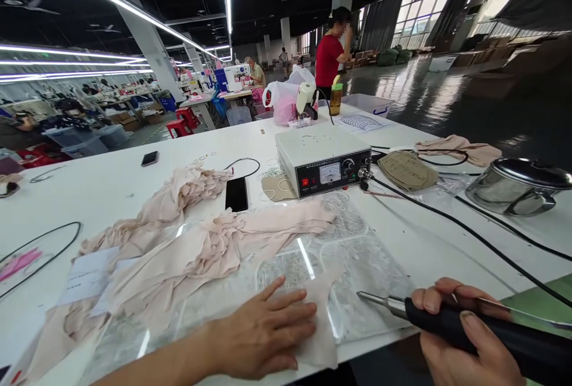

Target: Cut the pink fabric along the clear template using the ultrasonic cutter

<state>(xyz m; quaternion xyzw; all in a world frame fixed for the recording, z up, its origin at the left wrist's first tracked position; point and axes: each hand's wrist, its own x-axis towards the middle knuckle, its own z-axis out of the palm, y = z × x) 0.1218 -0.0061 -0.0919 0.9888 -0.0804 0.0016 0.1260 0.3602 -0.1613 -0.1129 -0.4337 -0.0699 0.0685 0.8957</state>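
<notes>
My left hand (268, 332) lies flat with its fingers spread on a thin, pale pink fabric piece (328, 293). Under the fabric is a clear, glossy sheet (370, 255) with a scratched surface. My right hand (465, 338) is wrapped round the black handle of a handheld cutter (429, 314). Its pointed metal tip hovers over or touches the sheet just right of the fabric; I cannot tell which. A thin metal strip also shows by the right hand, its kind unclear. Beyond my left hand lies a heap of similar pink fabric pieces (196, 249).
A control box (333, 168) with a dial stands mid-table, a black cable (447, 225) running right from it. Around lie a phone (236, 194), brown card templates (407, 170), a lidded metal-and-clear pot (521, 189) and another phone (150, 158). A person in red (329, 55) stands beyond the table.
</notes>
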